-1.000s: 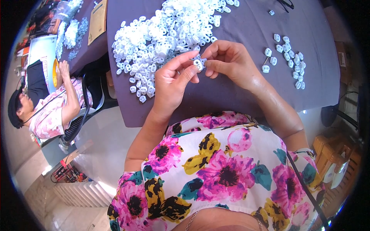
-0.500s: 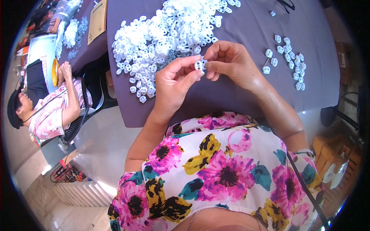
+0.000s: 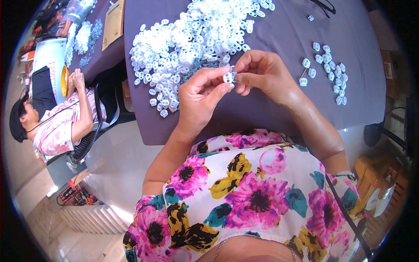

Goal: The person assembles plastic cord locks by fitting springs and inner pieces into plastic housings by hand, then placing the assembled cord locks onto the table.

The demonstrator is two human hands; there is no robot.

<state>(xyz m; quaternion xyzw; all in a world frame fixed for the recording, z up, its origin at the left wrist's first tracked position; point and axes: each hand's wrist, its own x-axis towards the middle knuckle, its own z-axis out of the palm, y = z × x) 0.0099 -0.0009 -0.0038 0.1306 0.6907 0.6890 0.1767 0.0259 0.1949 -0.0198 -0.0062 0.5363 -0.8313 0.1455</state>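
Above the near part of the table, my left hand (image 3: 197, 99) pinches a small white plastic piece with dark holes (image 3: 228, 77) between thumb and forefinger. My right hand (image 3: 267, 79) is closed against its right side, thumb and forefinger on a small translucent part (image 3: 235, 76) that touches the white piece. Fingers partly cover both parts, so how far they fit together cannot be seen. Just behind my left hand lies a pile of grey translucent parts (image 3: 198, 65). Beyond it spreads a large heap of similar white plastic pieces (image 3: 192, 37).
Several white pieces (image 3: 331, 67) form a loose group right on the dark tablecloth (image 3: 279, 35), beside a thin pin-like stick (image 3: 305, 72). Black-framed glasses (image 3: 325, 6) lie at the far edge. At left, another person (image 3: 56, 115) sits by a yellow round dish (image 3: 64, 81).
The white piece has turned slightly in my fingers, and the translucent part has shifted against it. My hands stay together; the whole view has moved slightly.
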